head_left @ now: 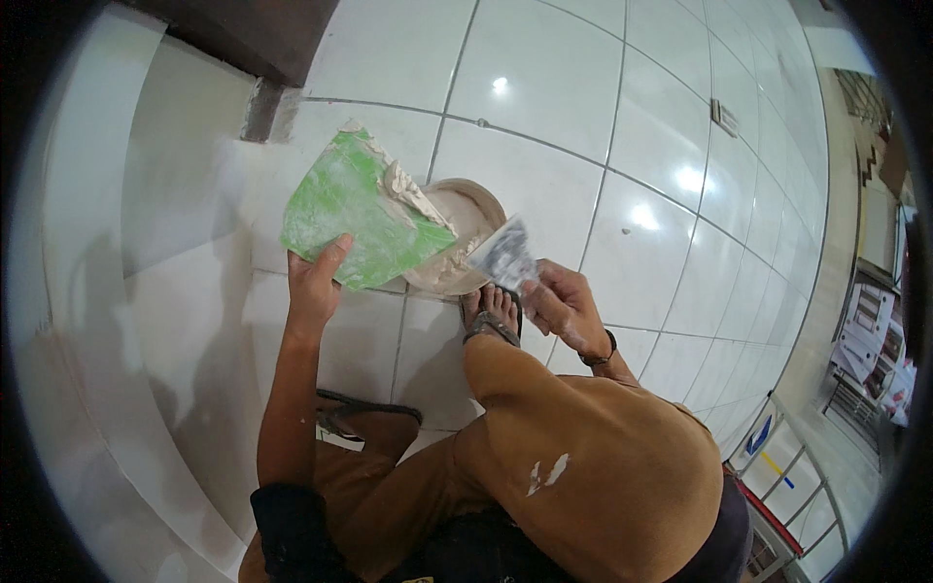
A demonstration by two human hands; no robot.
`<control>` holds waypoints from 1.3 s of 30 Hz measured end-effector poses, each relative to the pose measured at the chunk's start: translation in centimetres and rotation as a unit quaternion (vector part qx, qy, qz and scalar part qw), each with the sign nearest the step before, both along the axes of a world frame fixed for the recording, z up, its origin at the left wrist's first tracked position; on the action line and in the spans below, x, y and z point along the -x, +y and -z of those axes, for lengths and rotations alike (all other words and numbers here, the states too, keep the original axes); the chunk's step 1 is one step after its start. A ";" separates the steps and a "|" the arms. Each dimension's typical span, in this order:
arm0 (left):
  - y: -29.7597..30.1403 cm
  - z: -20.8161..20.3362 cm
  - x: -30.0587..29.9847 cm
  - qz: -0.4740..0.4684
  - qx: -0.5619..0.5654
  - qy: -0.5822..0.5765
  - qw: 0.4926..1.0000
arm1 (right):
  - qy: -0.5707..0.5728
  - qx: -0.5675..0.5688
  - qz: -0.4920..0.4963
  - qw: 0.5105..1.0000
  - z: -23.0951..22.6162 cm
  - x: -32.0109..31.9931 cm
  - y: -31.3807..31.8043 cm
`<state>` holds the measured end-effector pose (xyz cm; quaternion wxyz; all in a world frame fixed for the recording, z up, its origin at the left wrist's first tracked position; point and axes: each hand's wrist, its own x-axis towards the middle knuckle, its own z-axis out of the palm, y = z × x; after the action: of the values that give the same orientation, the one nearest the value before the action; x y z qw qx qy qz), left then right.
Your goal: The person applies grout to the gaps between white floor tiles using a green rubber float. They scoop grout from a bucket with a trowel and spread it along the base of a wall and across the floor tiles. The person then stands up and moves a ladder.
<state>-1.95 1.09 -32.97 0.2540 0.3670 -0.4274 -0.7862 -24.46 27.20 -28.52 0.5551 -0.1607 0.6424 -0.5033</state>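
Observation:
My left hand (316,280) grips the lower corner of a flat green board (355,209), thumb on top. Off-white putty (413,192) is heaped along the board's right edge, and a thin smear covers its face. My right hand (569,306) is closed on a putty knife (505,253) with a wide metal blade streaked with putty. Beneath both tools, a round tub (498,199) of putty stands on the floor. The board covers the tub's left part, and the blade sits over its right rim; whether it touches cannot be made out.
My sandalled foot (496,306) is right beside the tub. White tiles (525,73) cover the floor. A pale wall (185,185) runs along the left, with a dark brown panel (258,34) at the top. Metal railings (797,486) stand at lower right.

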 end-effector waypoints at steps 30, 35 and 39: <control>2.0 -5.0 3.3 0.328 0.485 -0.068 0.808 | -0.021 0.058 0.020 0.998 -2.2 0.2 -2.3; 1.8 -2.5 1.2 0.298 0.403 -0.141 0.854 | 0.002 0.118 0.004 0.993 -2.1 1.9 -1.3; 2.4 1.7 0.0 0.013 0.178 -0.136 0.974 | 0.289 0.158 -0.086 0.940 2.1 4.9 -1.2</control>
<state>-1.97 3.45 -34.70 0.2441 0.4140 -0.5961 -0.6432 -29.39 25.97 -30.61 0.3546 -0.4396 0.6711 -0.4803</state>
